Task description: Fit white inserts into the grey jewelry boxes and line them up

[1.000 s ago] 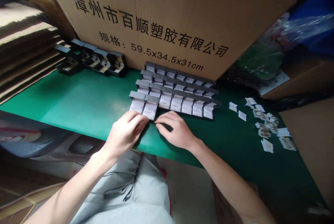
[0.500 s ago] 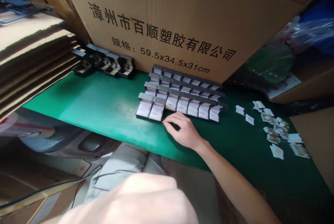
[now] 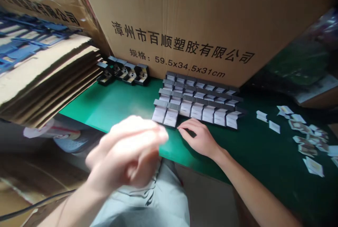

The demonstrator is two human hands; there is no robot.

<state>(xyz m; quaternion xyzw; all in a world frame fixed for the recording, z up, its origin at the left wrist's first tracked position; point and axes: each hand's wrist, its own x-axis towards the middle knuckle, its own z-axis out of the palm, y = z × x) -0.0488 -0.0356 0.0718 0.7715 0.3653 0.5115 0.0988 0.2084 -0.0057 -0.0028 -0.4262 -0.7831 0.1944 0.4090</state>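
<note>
**Left hand off the boxes**

Head view: the left hand has lifted away from the block of grey boxes toward the camera. It is blurred, so I cannot tell its fingers' state. The right hand stays on the table at the block's front edge, fingers loosely curled and gripping nothing.

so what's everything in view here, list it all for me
cardboard box: one, brown with black print, back of the table
green mat: one, covers the tabletop
small open boxes: many, grey with white inserts, overlapping rows mid-mat
black boxes: several, open, back left
paper cards: a dozen or so, white, scattered right
cardboard sheets: one stack, brown, left
blue trays: several, atop that stack
cable: one, black, lower left
left hand: blurred, held above the lap
right hand: on the mat by the front grey row
</note>
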